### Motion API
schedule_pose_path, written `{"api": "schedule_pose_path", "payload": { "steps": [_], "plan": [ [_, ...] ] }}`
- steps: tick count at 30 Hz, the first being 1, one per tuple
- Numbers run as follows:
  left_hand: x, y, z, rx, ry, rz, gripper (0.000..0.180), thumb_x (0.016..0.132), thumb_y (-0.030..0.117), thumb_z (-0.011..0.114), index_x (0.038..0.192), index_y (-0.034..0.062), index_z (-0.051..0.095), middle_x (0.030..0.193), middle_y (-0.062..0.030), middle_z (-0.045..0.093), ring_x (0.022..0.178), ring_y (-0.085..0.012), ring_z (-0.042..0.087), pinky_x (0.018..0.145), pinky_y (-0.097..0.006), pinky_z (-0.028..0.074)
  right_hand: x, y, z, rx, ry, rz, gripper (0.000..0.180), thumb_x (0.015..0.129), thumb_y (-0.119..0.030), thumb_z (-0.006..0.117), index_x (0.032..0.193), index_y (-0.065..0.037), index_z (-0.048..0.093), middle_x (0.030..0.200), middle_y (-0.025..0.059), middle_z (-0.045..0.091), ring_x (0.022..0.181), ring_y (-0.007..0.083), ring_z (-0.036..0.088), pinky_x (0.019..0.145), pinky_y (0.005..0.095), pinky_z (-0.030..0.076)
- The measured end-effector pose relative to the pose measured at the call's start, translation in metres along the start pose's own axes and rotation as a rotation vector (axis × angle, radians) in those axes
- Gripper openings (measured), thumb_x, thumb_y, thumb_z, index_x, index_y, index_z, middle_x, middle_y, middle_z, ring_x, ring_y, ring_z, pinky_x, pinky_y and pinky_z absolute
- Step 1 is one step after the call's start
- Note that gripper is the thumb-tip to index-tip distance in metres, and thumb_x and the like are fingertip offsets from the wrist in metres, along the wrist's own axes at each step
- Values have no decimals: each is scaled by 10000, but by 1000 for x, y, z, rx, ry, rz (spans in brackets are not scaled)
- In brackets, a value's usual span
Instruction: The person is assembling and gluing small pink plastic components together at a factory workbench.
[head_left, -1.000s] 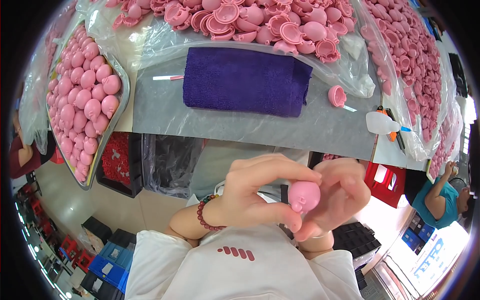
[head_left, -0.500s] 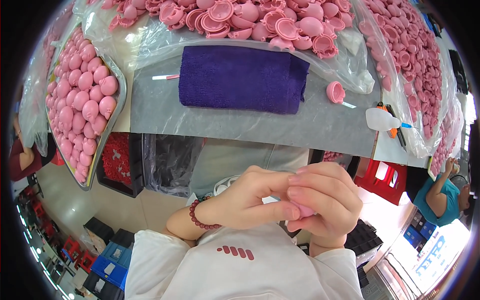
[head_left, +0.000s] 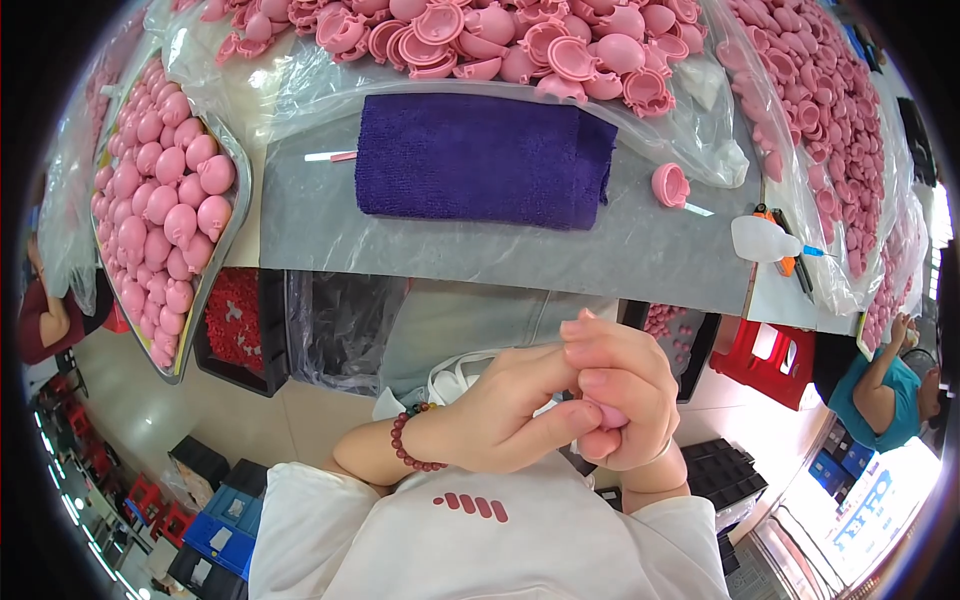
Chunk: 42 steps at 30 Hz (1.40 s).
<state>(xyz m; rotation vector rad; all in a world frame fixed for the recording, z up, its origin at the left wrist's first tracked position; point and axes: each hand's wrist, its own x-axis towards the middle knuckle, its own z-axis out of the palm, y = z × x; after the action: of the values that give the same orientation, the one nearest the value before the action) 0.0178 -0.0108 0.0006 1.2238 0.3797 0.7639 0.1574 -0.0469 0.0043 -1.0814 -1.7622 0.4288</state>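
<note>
— Hands together, close in at the chest, below the bench [head_left: 480,250] edge. See them?

— Yes. Right hand [head_left: 625,400] is clenched around a small pink piece [head_left: 607,412]; only a sliver of it shows between the fingers (too little to tell its shape).

— And the left hand [head_left: 500,420]?

— Laid against the right one, fingers stretched across it, fingertips pressing on that same pink piece. There is a dark red bead bracelet [head_left: 405,440] on that wrist.

— What's on the bench?

— A folded purple towel [head_left: 480,160] in the middle, on clear plastic sheeting. Just right of it lies a single pink cap [head_left: 668,184], open side up, with a thin white stick [head_left: 698,209] beside it. Further right, a small white squeeze bottle [head_left: 762,240] on its side.

— And all that pink?

— Loose pink shells [head_left: 500,40] heaped along the far edge behind the towel, more down the right side. On the left a metal tray [head_left: 235,215] packed with rounded pink pieces, closed ones.

— Anything by the towel's left end?

— A short white and pink stick [head_left: 330,156], lying flat, just apart from the towel.

— Anyone else about?

— A person in a teal top [head_left: 880,395] at the far right, well apart from the hands.
</note>
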Motion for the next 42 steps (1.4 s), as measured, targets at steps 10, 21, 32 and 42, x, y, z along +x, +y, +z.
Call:
{"api": "schedule_pose_path", "payload": {
  "steps": [10, 21, 32, 42],
  "plan": [
    [-1, 1, -8, 25, -27, -32, 197, 870, 183, 494, 928, 4, 552, 877, -111, 593, 759, -256, 585, 654, -306, 448, 7, 1, -3, 111, -44, 30, 508, 819, -499, 506, 956, -11, 486, 954, 174, 573, 884, 338, 598, 793, 430, 505],
    [1, 1, -10, 50, -119, 50, 350, 864, 302, 533, 1009, -16, 542, 922, -133, 571, 797, -281, 563, 676, -330, 445, 12, -7, -12, -9, -71, 65, 527, 767, -505, 576, 953, -17, 509, 946, 181, 588, 896, 305, 605, 845, 470, 478],
    [11, 2, -10, -54, -97, 143, 557, 800, 380, 619, 1145, -39, 494, 992, -141, 564, 851, -246, 566, 742, -332, 441, 7, -2, -7, 86, 143, 38, 335, 650, -186, 749, 954, -107, 631, 1054, 146, 557, 940, 286, 577, 777, 387, 506],
    [6, 0, -16, -37, -13, 155, 428, 692, 231, 750, 1026, 12, 596, 945, -90, 638, 793, -207, 605, 673, -283, 470, -1, -5, -9, 51, 108, 72, 560, 568, -170, 774, 1087, -97, 578, 1133, 176, 516, 991, 321, 546, 781, 393, 487]
  ]
}}
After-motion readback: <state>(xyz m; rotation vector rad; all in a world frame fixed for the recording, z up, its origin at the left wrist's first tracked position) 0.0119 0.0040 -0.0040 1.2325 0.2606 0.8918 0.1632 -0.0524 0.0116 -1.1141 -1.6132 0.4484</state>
